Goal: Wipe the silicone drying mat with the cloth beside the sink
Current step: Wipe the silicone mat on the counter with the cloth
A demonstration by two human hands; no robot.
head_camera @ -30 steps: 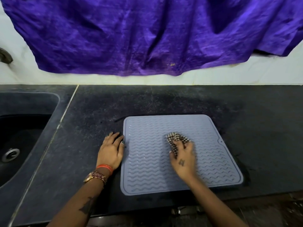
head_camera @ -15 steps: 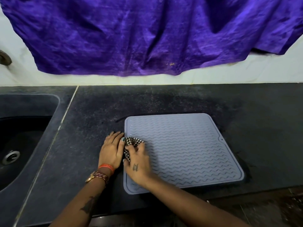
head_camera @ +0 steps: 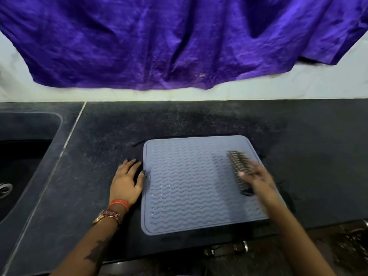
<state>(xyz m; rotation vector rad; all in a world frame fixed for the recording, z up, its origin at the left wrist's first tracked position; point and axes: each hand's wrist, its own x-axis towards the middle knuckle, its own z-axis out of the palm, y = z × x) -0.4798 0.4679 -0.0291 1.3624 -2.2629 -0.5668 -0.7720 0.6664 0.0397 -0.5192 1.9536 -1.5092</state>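
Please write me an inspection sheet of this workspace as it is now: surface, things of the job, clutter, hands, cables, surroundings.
Surface: dark stone counter, speckled, dusty patch behind the mat.
Job's things: grey silicone mat lies flat near the front edge; checked cloth on its right part, motion-blurred.
Clutter: nothing seen.
Hands: left hand flat on the counter, thumb at the mat's left edge; right hand on the cloth, grip blurred.
Cables: nothing seen.
Surroundings: sink left; purple fabric on the wall.

right hand (head_camera: pixel 256 177) blurred, pressing cloth (head_camera: pixel 238 172) on mat (head_camera: pixel 189 188); left hand (head_camera: pixel 127 181) flat at mat's edge
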